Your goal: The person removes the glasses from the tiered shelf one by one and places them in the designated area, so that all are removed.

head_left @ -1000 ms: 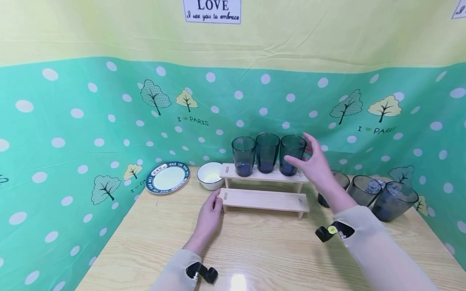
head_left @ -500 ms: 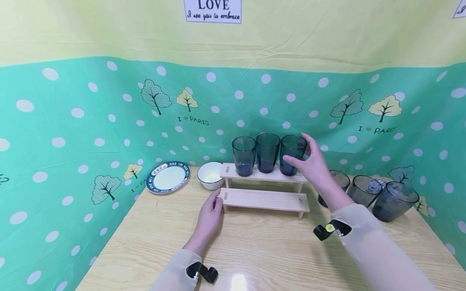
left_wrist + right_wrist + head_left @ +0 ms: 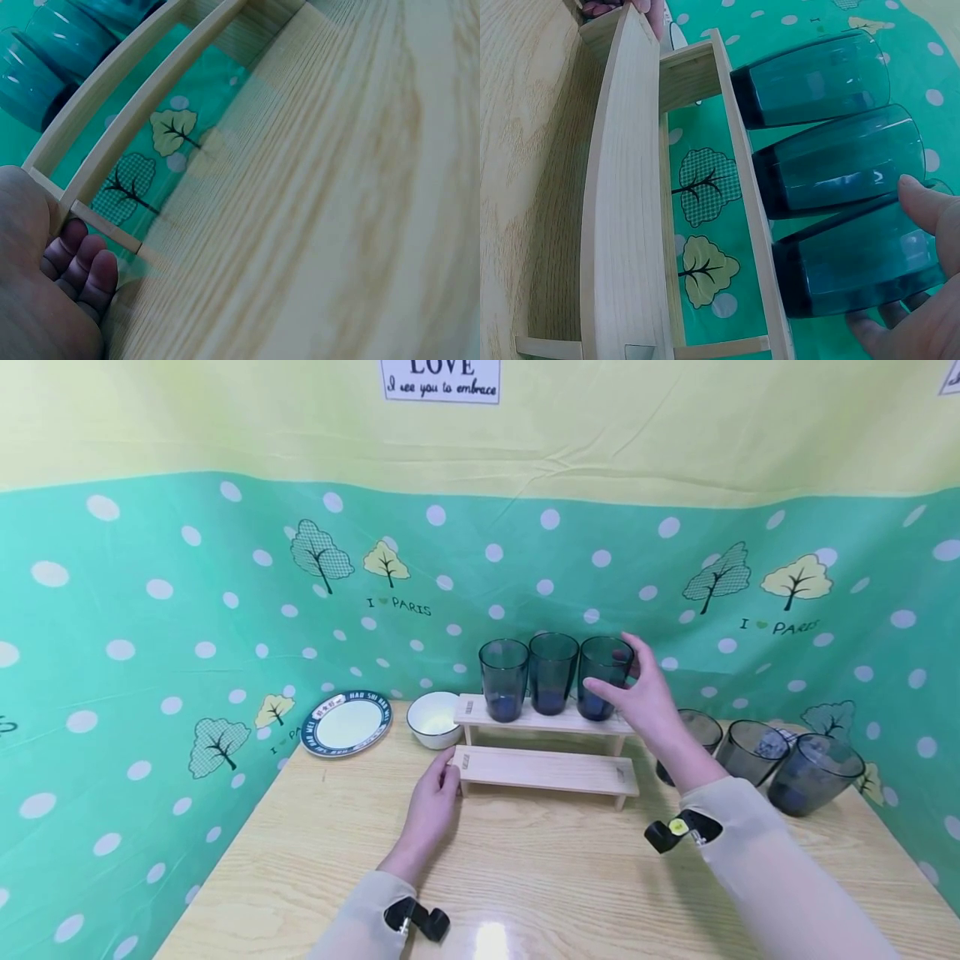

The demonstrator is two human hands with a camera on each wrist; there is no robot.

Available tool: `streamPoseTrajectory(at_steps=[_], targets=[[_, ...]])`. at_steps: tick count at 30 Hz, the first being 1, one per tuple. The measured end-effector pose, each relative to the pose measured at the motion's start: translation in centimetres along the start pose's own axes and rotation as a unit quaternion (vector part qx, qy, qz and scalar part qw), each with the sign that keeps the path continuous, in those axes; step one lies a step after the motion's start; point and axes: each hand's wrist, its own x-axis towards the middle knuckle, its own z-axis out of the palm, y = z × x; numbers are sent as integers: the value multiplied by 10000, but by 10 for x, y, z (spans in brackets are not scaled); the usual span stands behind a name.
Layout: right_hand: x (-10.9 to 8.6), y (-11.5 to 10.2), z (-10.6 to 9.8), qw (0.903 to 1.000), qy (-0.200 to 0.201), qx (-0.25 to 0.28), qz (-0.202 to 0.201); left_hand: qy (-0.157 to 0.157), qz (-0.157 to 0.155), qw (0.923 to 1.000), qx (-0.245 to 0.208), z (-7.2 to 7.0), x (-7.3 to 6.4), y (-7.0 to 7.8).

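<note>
Polka-dotted green cloth (image 3: 255,652), printed with trees and topped by a yellow band, hangs in soft folds behind a pale wood-grained table (image 3: 540,877). Head view: two narrow plank shelves of light wood stand stepwise, the upper shelf (image 3: 547,724) behind the lower shelf (image 3: 547,770). Three tapered, dark translucent tumblers stand upright in a row on the upper shelf: the left tumbler (image 3: 504,668), the middle tumbler (image 3: 553,670) and the right tumbler (image 3: 602,664). The right hand (image 3: 648,693) curves round the right tumbler, thumb in front and fingers behind the glass. The left hand (image 3: 429,806) grips the left end of the lower shelf. A white, dark-rimmed bowl (image 3: 433,722) and a round plate (image 3: 347,725) with a lettered blue border lie to the left; three smoky glasses (image 3: 753,756) stand to the right. Left wrist view: the left hand's fingers curl together beneath the squared wooden end, thumb on the opposite side. Right wrist view: thumb and fingers are parted across the right tumbler's smooth wall, holding it near the rim; its thick, darker base meets the upper shelf.
</note>
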Motion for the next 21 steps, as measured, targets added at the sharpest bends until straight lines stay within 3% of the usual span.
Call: streamPoseTrajectory(at_steps=[21], targets=[[1,-1,1,9997,130,-130,170,57,9,9999,82,1,0,0]])
